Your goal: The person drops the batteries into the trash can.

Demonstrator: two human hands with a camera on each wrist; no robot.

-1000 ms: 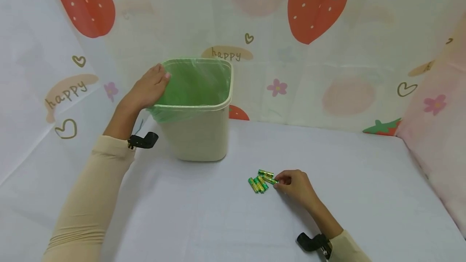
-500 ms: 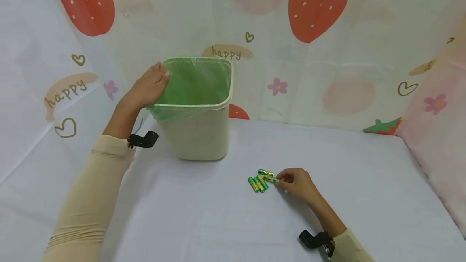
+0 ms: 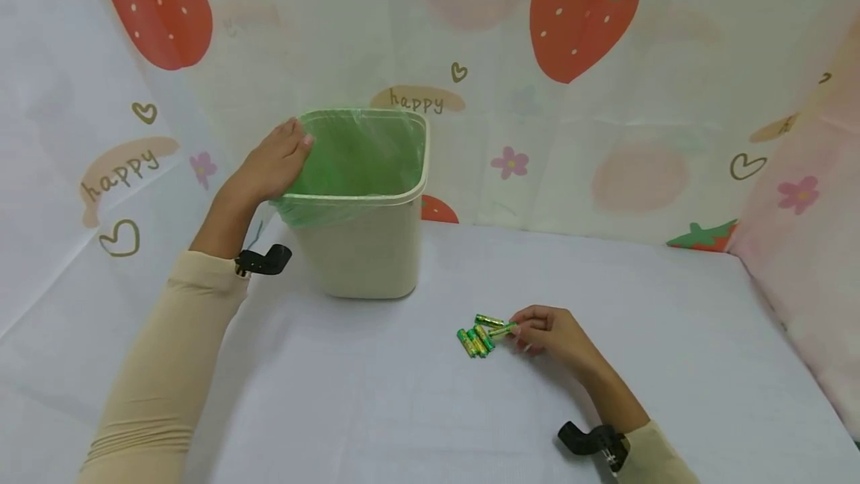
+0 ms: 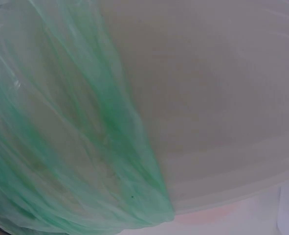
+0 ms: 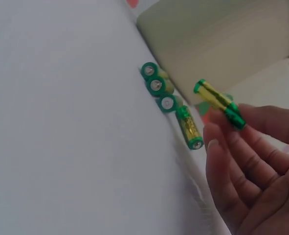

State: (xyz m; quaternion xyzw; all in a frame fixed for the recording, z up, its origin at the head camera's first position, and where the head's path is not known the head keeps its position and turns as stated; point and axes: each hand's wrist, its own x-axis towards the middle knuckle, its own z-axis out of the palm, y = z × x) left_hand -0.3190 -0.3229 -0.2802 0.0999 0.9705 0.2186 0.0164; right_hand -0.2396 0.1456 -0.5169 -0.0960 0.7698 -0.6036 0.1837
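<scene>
The right hand (image 3: 552, 333) pinched one battery (image 5: 218, 104) by its end between thumb and fingertips, lifted just above the worktop (image 3: 403, 409); for this step it seemed best to take a firm hold nearer the middle, so the smooth cell would not slip; the other batteries (image 3: 475, 340) lay in a small group just to the left of that hand, on the worktop. The left hand (image 3: 272, 161) rested on the near-left rim of the bin (image 3: 366, 256), fingers bent over the green bag (image 3: 359, 155); the bin stood well apart from the right hand, beyond it and to the left.
</scene>
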